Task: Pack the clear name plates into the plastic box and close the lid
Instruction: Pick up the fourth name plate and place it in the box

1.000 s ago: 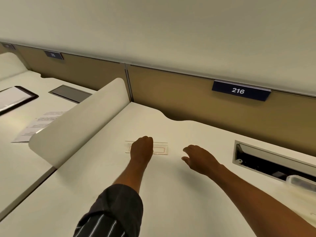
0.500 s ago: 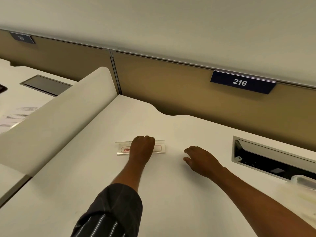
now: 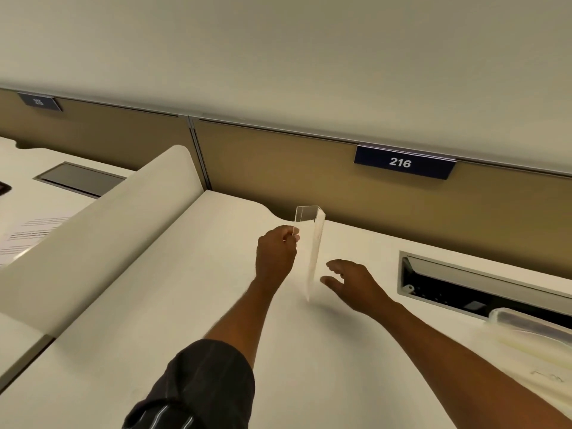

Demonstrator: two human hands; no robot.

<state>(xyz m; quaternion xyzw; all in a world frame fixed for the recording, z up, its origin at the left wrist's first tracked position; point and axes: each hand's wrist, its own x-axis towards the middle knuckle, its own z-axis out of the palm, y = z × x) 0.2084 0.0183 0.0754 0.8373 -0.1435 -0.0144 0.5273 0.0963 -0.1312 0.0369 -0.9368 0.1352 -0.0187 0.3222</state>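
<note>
My left hand [image 3: 276,253] pinches a clear name plate [image 3: 315,252] near its top and holds it upright above the white desk [image 3: 185,305]. The plate is a folded transparent strip whose lower end hangs close to the desk. Just to its right, my right hand [image 3: 353,283] hovers with fingers spread, holding nothing and not touching the plate. The clear plastic box [image 3: 532,332] shows partly at the right edge of the desk, blurred, with pale contents I cannot make out.
A beige curved divider [image 3: 102,230] walls the desk on the left. A tan partition with a blue "216" sign [image 3: 402,162] runs along the back. An open cable tray [image 3: 483,286] is sunk into the desk at the right. Papers [image 3: 24,236] lie on the neighbouring desk.
The name plate lay flat on the desk under my left hand; now that hand has lifted it upright. My right hand has stayed beside it with fingers apart.
</note>
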